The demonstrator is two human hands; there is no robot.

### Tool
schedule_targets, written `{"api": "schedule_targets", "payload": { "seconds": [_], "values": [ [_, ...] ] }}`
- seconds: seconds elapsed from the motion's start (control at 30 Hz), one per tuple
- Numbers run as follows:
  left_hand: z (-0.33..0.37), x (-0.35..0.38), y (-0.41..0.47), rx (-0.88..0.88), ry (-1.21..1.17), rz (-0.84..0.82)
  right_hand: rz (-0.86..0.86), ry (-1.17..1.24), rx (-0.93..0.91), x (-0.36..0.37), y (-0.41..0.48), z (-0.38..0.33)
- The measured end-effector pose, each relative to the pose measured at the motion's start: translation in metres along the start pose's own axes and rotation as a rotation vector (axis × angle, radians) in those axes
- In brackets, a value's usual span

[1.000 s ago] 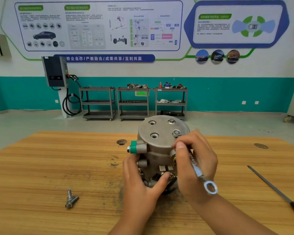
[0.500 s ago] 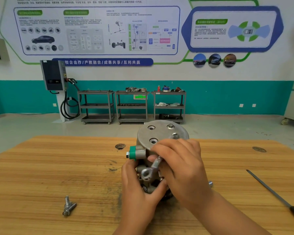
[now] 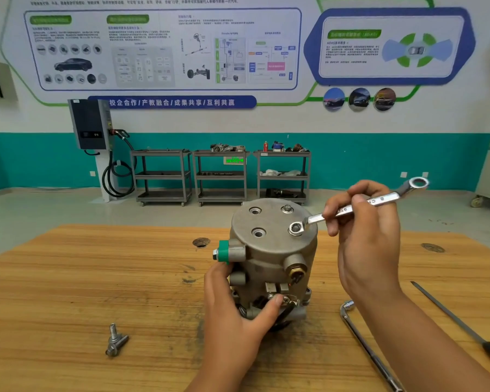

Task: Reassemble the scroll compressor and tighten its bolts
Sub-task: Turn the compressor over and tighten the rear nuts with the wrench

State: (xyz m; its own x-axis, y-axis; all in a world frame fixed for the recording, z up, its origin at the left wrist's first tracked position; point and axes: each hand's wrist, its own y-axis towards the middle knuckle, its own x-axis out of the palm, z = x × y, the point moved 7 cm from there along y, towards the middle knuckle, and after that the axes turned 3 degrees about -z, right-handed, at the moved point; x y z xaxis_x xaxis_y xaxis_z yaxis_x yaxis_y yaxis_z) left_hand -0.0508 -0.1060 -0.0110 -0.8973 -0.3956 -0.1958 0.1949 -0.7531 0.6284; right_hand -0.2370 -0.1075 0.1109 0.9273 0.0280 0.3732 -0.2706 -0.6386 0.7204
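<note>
The grey scroll compressor (image 3: 269, 250) stands upright in the middle of the wooden table (image 3: 82, 278), with a green cap on a port at its left. My left hand (image 3: 235, 309) grips its lower body, thumb across the front. My right hand (image 3: 362, 222) holds a silver ring wrench (image 3: 351, 207); one ring end sits over the bolt (image 3: 296, 229) at the right of the top cover, the other end points up and right. A second bolt (image 3: 287, 208) sits in the cover's far hole. Two other cover holes show no bolt.
Two loose bolts (image 3: 116, 339) lie on the table at the front left. A long L-shaped socket wrench (image 3: 365, 343) lies to the right of the compressor, and a yellow-handled screwdriver (image 3: 461, 326) lies beyond it near the right edge. Tool carts stand by the far wall.
My right hand swung the wrench from in front of the compressor round to the right; its ring now sits on the right top bolt. My left hand stayed on the body.
</note>
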Motion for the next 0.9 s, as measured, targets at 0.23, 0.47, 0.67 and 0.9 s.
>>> {"api": "schedule_targets", "payload": {
  "seconds": [0.23,0.47,0.67,0.9],
  "values": [
    [0.004,0.0,-0.001,0.011,-0.015,-0.014,0.058,0.118,0.138,-0.011,0.006,0.024],
    [0.004,0.0,-0.002,-0.004,-0.024,-0.023,0.063,0.241,0.258,-0.014,0.007,0.036],
    [0.003,0.002,-0.001,0.0,-0.002,-0.038,0.055,0.234,0.164,-0.015,0.008,0.032],
    [0.003,0.004,-0.002,-0.007,0.008,-0.04,0.16,0.249,0.068,-0.023,0.001,0.032]
  ]
}}
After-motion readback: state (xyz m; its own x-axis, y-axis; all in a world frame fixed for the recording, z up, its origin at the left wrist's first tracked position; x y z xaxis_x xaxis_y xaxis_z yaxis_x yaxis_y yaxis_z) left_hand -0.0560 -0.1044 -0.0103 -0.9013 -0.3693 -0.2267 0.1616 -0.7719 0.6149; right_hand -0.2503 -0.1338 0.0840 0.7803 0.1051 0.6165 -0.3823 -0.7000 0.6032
